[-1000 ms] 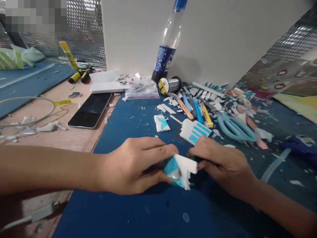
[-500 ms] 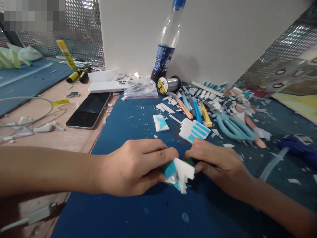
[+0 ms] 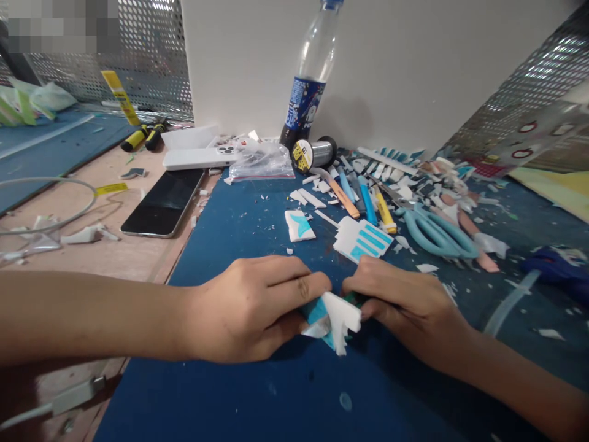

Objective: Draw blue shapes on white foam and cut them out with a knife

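Observation:
My left hand [image 3: 257,310] is closed on a small white and blue foam piece [image 3: 340,319], whose jagged white end sticks out to the right over the blue mat [image 3: 230,399]. Close on its other side, my right hand [image 3: 405,301] is pinched, with a bit of something green showing between the fingers. What that green thing is, I cannot make out. Just beyond the hands lie a white piece with blue stripes [image 3: 363,239] and a smaller white piece with a blue shape [image 3: 299,226].
Behind are a bottle [image 3: 304,104], a wire spool [image 3: 315,153], a plastic bag [image 3: 262,161], several colored cutters [image 3: 368,199] and foam scraps. Light blue scissors [image 3: 437,233] lie right, beside a dark blue glue gun [image 3: 556,273]. A phone [image 3: 163,202] rests left.
The foam piece has tilted slightly in my left hand, and its lower left part shows differently. Both hands stay almost in place; the view has shifted a little.

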Motion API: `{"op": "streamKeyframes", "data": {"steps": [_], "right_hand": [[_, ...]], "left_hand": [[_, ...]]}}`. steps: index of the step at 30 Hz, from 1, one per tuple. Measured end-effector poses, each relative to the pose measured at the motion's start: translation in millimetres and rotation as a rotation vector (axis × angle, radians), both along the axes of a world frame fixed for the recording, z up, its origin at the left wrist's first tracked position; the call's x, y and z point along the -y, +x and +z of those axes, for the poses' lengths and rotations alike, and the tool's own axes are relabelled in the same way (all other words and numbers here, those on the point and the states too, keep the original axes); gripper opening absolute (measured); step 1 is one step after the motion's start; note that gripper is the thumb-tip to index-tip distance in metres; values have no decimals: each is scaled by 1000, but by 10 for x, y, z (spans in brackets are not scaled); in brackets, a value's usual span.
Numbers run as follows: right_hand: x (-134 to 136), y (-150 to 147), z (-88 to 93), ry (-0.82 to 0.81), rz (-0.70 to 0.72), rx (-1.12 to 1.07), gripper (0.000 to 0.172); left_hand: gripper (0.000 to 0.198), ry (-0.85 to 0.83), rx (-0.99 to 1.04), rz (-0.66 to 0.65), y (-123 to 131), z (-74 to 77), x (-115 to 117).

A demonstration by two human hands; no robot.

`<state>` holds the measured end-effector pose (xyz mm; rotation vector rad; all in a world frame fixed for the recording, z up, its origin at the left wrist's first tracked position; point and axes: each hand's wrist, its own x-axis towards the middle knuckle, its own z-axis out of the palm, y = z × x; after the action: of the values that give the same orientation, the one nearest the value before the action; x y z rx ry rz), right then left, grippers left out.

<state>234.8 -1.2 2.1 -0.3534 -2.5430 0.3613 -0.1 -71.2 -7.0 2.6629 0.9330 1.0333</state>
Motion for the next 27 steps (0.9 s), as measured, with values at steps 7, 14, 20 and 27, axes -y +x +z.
{"op": "streamKeyframes", "data": {"steps": [7,14,20,27], "right_hand": [[-10,-4,-11,-11,-2,2,20],[15,-15,-19,4,-3,-8,25],[17,-5,-55,11,-12,-5,24],[19,-19,-29,-2,-25,3,29]], "left_hand": [[26,27,-16,26,-4,17,1],[26,29,24,-10,7,16,-13],[26,36,18,-8,12,7,-16],[24,0,11,-20,-26,37,-13]]}}
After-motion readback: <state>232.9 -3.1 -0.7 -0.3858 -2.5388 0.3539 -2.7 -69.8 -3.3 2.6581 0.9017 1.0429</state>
